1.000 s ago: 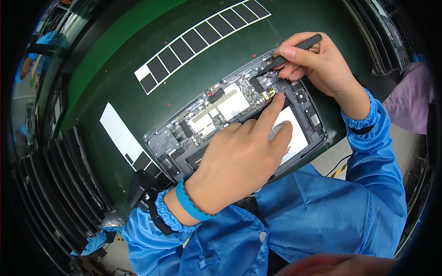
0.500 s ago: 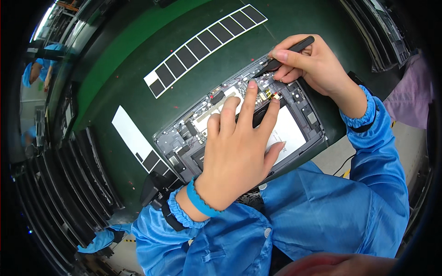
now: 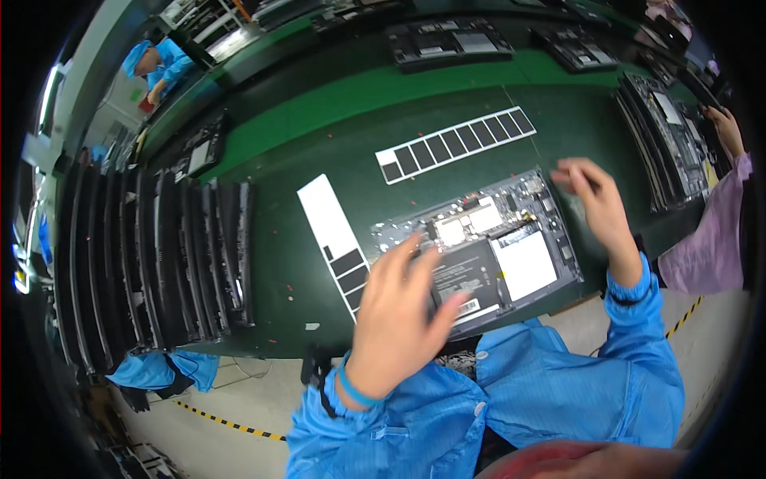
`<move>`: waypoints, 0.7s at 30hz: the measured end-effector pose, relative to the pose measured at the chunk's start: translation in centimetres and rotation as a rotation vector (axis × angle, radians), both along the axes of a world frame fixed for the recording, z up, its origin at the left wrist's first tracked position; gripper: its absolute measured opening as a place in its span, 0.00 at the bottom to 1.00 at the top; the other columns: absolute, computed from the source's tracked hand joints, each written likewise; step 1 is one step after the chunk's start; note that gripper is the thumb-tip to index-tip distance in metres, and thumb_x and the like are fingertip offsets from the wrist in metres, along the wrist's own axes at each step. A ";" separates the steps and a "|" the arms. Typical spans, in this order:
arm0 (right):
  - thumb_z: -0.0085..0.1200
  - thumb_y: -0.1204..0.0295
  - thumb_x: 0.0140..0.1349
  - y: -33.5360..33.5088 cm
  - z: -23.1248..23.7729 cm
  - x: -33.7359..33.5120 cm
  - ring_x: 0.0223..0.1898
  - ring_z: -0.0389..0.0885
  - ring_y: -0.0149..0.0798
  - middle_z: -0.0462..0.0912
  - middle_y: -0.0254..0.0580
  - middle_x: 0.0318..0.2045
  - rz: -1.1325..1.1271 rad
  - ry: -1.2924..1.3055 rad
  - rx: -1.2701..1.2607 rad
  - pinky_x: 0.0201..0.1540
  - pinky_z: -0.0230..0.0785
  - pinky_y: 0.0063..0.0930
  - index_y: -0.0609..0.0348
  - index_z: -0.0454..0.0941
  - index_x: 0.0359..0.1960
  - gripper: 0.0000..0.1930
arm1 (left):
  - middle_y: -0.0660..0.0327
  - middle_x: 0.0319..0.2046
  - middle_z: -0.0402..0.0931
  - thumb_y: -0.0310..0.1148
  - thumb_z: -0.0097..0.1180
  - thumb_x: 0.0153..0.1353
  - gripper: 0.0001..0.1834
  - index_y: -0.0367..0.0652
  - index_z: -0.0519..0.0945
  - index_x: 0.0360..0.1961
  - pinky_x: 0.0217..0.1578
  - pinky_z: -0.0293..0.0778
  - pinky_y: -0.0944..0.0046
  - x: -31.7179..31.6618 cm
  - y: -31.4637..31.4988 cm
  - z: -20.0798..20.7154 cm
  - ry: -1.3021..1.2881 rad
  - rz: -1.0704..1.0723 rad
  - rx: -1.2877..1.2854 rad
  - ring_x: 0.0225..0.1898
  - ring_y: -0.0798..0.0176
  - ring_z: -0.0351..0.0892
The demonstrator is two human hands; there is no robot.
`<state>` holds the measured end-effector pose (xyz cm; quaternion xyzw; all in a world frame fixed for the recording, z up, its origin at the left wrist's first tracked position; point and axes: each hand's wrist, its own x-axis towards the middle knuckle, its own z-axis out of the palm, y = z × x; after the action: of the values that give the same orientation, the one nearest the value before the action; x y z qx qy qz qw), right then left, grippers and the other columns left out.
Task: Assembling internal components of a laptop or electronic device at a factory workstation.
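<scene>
On the green desk (image 3: 279,207), square in front of the worker, lies the opened laptop base (image 3: 488,244), circuit board (image 3: 479,217) and dark battery (image 3: 465,275) laid bare! Over its left end looms the left hand (image 3: 391,311), fingers spread wide, nothing seen in them; whether they touch, I can't tell. Out by the far right corner, the right hand (image 3: 602,211) has its fingers half-curled and blurred: no telling if anything's pinched there. Here's the danger: a dipping left fingertip could knock exposed parts, or a low wrist could drag the half-white strip (image 3: 327,211) out of line.
</scene>
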<state>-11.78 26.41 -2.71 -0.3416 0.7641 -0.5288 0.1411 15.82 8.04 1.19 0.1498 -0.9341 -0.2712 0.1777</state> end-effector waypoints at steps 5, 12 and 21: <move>0.50 0.81 0.62 1.0 -1.7 5.7 0.59 0.72 0.41 0.76 0.54 0.54 0.027 -0.027 0.068 0.62 0.60 0.30 0.70 0.67 0.58 0.21 | 0.46 0.68 0.53 0.32 0.59 0.62 0.28 0.35 0.65 0.61 0.59 0.66 0.55 6.5 1.2 -2.9 -0.135 0.068 0.638 0.65 0.51 0.61; 0.50 0.81 0.62 -2.0 0.4 5.9 0.59 0.70 0.39 0.67 0.48 0.60 -0.022 -0.379 -0.352 0.63 0.61 0.30 0.63 0.63 0.62 0.25 | 0.33 0.69 0.44 0.27 0.55 0.62 0.33 0.29 0.58 0.67 0.66 0.52 0.55 5.6 -1.1 -3.1 0.465 -0.065 0.958 0.73 0.45 0.41; 0.57 0.83 0.55 -29.3 1.5 0.2 0.36 0.74 0.32 0.76 0.39 0.39 -0.103 -0.364 -0.556 0.37 0.68 0.25 0.61 0.76 0.48 0.17 | 0.46 0.66 0.60 0.44 0.55 0.62 0.31 0.38 0.69 0.62 0.65 0.53 0.46 8.1 -4.4 -7.1 0.000 0.348 -0.090 0.67 0.40 0.56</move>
<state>-11.60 -2.93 -1.19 -0.2279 0.5691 -0.7757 0.1499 23.87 3.64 -5.96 0.3010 -0.9052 -0.1945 0.2286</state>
